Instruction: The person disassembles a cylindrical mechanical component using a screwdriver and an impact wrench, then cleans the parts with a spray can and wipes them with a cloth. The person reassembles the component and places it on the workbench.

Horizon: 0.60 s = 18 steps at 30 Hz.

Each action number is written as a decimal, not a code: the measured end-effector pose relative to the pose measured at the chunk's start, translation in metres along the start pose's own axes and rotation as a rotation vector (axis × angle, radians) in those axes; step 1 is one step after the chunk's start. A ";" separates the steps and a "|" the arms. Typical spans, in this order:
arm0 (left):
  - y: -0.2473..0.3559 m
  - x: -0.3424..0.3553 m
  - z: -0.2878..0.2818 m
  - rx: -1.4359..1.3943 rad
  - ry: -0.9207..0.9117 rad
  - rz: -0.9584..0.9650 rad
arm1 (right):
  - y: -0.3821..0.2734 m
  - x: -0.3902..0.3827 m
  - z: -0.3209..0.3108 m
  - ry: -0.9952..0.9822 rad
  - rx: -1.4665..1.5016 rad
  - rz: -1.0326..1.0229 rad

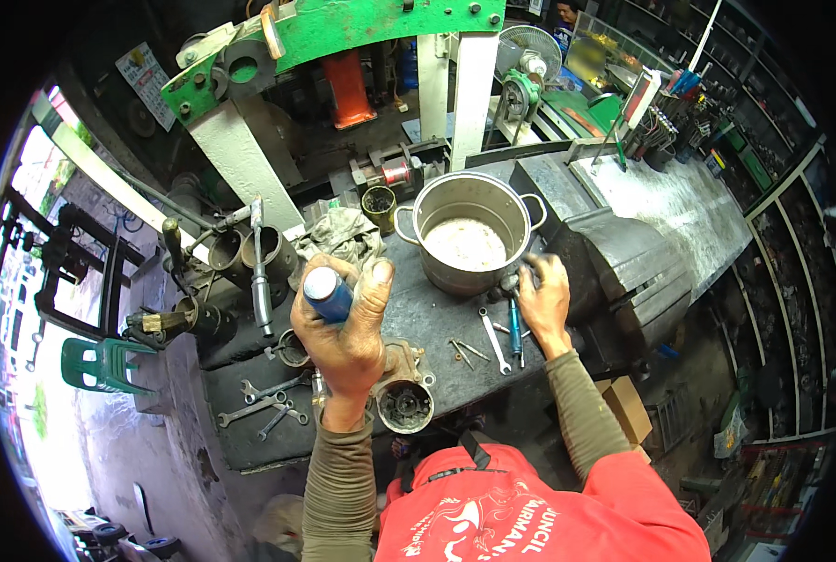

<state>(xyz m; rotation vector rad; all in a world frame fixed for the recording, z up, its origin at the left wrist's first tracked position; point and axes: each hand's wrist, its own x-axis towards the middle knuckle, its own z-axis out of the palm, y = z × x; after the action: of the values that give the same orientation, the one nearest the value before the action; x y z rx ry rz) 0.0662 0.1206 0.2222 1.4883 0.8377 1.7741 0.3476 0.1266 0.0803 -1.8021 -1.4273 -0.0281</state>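
While hands (343,318) work, steel pot (469,239) holds pale liquid (465,244).

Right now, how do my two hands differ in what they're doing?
The left hand is raised above the bench, closed around a blue cylindrical handle. The right hand is lower, down at the bench beside the steel pot, fingers on a small dark part there. The left hand's palm side faces the camera; the right hand shows its back. Both wear olive long sleeves.

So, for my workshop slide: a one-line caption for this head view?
Left hand grips a blue cylindrical handle; right hand rests beside a steel pot.
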 end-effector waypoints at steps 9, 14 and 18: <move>-0.036 -0.069 -0.019 0.227 0.014 -0.175 | -0.272 0.011 -0.052 -0.444 1.030 -0.369; -0.055 -0.098 -0.028 0.551 -0.115 -0.124 | -0.293 -0.015 -0.041 -0.160 1.062 -0.172; -0.061 -0.105 -0.029 0.659 -0.157 -0.094 | -0.284 0.020 -0.046 -0.647 1.042 -0.264</move>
<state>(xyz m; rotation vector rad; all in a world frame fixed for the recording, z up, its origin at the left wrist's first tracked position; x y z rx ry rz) 0.0568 0.0677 0.1094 1.9217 1.4717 1.3434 0.1423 0.1216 0.2834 -0.7551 -1.6301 1.0444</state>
